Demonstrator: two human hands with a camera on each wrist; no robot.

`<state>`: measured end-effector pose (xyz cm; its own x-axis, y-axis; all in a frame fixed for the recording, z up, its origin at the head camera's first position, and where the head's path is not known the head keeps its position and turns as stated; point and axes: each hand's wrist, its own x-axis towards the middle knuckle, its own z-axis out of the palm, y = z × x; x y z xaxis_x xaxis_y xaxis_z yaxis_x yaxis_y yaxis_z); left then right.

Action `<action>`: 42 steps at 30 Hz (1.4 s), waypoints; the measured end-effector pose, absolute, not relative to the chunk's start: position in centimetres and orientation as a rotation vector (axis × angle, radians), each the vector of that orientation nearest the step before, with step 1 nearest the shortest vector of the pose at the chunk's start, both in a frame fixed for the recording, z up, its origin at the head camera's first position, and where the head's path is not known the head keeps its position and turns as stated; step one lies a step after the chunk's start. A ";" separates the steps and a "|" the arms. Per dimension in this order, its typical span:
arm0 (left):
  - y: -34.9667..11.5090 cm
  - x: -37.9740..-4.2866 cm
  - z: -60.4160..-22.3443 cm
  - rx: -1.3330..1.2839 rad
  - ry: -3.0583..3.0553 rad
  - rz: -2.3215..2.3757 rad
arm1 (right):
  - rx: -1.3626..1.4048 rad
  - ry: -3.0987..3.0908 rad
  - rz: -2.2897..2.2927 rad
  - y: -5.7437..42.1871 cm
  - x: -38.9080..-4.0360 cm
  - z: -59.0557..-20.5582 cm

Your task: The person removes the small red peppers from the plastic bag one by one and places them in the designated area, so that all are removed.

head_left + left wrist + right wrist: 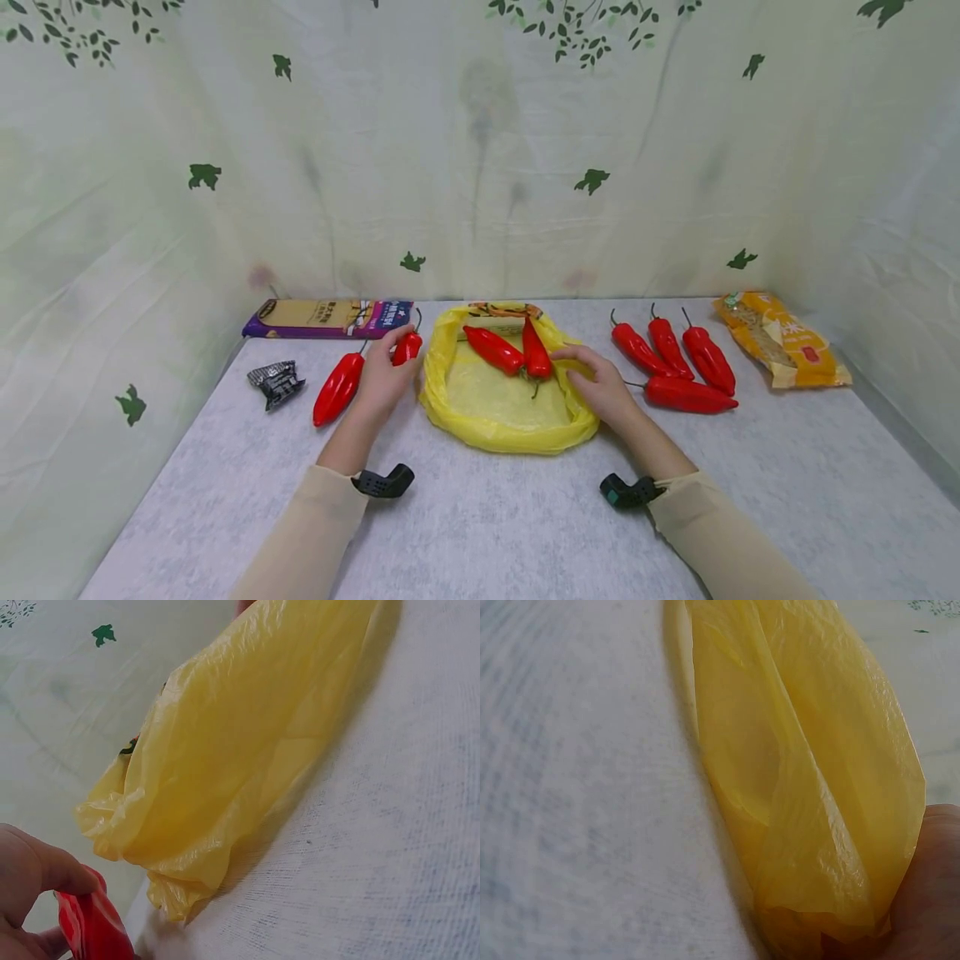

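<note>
A yellow plastic bag (495,437) sits on the table with its mouth rolled open. Two red peppers (492,350) lie inside it, their stems toward each other. Left of the bag, my left hand (386,375) pinches another red pepper (90,922) between thumb and fingers. One more red pepper (339,389) rests on the table beside that hand. My right hand (600,387) reaches over the bag's right rim, thumb and fingers spread apart, fingertips near a pepper (535,350) inside. In the right wrist view the bag's side hides most of that hand.
Several red peppers (690,395) lie to the right of the bag. A yellow-orange food packet (780,342) is at the far right. At the back left lies a long purple and tan packet (322,318), with a crumpled black wrapper (276,383) in front of it. A curtain (480,150) hangs behind the table.
</note>
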<state>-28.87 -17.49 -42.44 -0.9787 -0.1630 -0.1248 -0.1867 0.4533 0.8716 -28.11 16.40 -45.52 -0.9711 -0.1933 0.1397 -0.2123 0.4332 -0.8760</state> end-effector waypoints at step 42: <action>-19.1 -29.2 -43.2 -0.221 3.019 1.230 | 0.381 -2.654 1.642 16.4 -28.1 -45.5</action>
<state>-29.18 -19.10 -43.24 -0.9829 -0.1719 0.0658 -0.0770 0.7085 0.7015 -28.11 16.43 -45.52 -0.9707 -0.2056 0.1246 -0.2033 0.4250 -0.8821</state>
